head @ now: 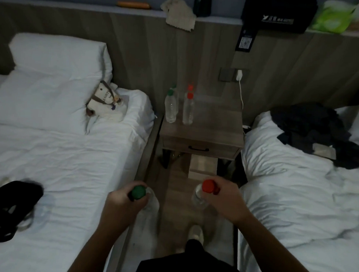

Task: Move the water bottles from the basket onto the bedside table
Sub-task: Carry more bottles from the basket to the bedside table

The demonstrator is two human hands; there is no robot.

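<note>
Green-cap bottle [146, 197] clamped at neck in left hand [123, 203]; red-cap bottle [203, 194] likewise in right hand [226, 200]. Both carried between beds, bench [215, 125] ahead. Thin clear plastic judged light, crushable, slick; neck grip suited. Four bottles [179, 107] already stood on bench.

We see bedside table [203, 130]: four bottles [179, 104] crowd its back-left corner; right half and front edge bare; charger cable [241, 93] hangs at back-right.

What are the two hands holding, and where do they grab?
The left hand holds a green-capped bottle and the right hand a red-capped bottle, each with its grip round the neck just under the cap.
</note>
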